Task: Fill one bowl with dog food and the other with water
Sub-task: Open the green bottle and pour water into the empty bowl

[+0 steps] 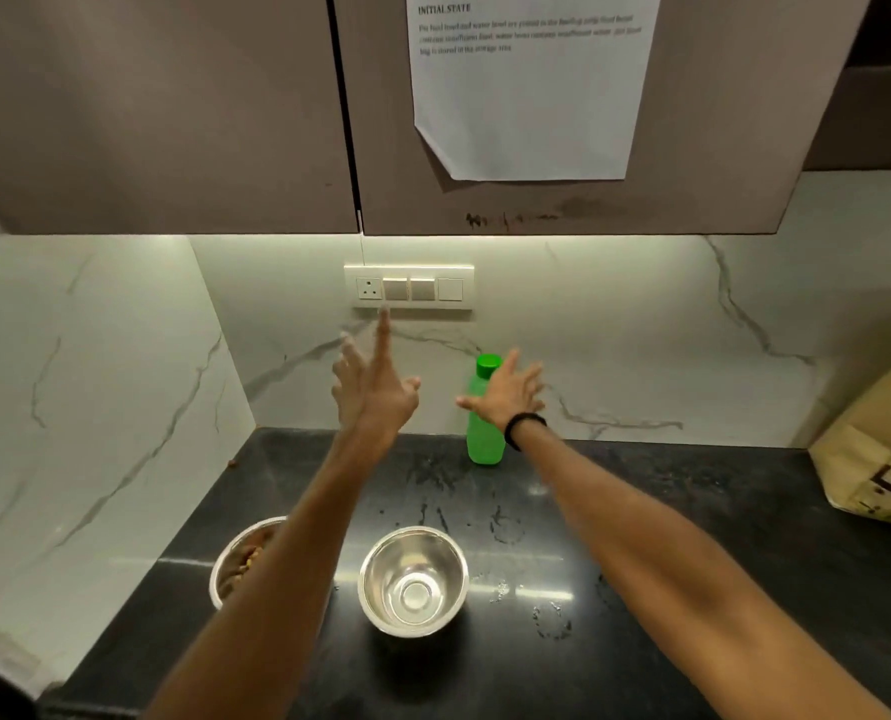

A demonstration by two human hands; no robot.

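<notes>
We judge task half done: left steel bowl [245,558], near countertop [640,511] left edge, holds brown kibble, partly hidden by forearm. Right steel bowl [414,582] just beside it looks dry, shiny. Water left to pour. Green bottle [485,439], capped, upright at counter back edge. Left hand [375,392] and right hand [505,394] raised, fingers spread, holding nothing. Paper food bag [880,459] at right edge.
</notes>
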